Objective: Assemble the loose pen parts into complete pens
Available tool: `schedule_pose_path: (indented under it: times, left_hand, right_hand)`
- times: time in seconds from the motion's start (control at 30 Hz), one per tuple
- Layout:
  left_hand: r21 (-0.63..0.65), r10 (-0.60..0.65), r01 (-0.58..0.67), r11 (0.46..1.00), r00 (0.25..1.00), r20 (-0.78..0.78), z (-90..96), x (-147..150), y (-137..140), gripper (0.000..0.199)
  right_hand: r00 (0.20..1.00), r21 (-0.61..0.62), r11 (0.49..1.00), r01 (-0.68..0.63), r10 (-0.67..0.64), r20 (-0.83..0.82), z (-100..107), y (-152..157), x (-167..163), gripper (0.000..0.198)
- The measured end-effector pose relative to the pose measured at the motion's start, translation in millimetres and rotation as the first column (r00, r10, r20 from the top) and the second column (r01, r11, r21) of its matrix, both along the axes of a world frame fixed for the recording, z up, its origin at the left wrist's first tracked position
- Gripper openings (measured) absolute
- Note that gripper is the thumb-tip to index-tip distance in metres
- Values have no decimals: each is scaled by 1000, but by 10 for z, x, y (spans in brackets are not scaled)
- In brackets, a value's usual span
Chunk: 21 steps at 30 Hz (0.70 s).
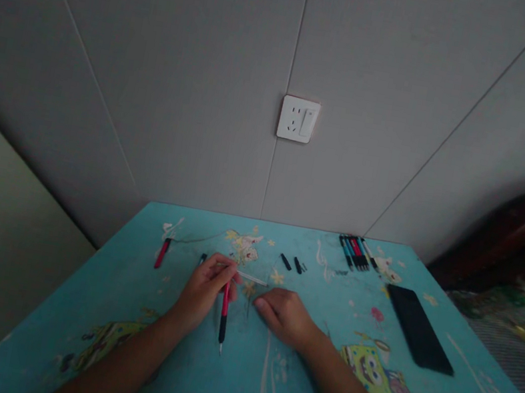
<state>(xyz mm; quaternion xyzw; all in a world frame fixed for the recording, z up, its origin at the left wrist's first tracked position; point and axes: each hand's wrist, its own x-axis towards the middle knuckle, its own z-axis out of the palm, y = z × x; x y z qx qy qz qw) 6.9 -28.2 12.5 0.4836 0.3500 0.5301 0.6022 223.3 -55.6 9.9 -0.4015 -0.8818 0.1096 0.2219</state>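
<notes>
My left hand (209, 285) is closed around the upper end of a red pen barrel with a black grip (224, 315). Its pointed tip is directed down toward me. From the fingers of the same hand a thin clear tube (253, 279) sticks out to the right. My right hand (285, 316) rests on the table with its fingers curled, close to the tube's free end. What its fingers may hold is hidden. Just behind my left hand, a small dark piece (203, 258) is partly covered. To the left lies a red piece with a dark end (162, 253).
The table (189, 380) has a blue cartoon-print cover and meets a grey wall with a socket (298, 119). Short black parts (285, 262) lie at the back. Several pens (357, 252) lie in a row at the back right, behind a flat black rectangular piece (419, 329).
</notes>
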Motion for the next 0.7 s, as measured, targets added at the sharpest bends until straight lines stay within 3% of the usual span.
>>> schedule_pose_path:
  times: [0.7]
  left_hand:
    - [-33,27,-26,999,999,29,40,17,-12,28]
  right_hand:
    - [1000,4,1000,7,-7,20,-22,-2,3,41]
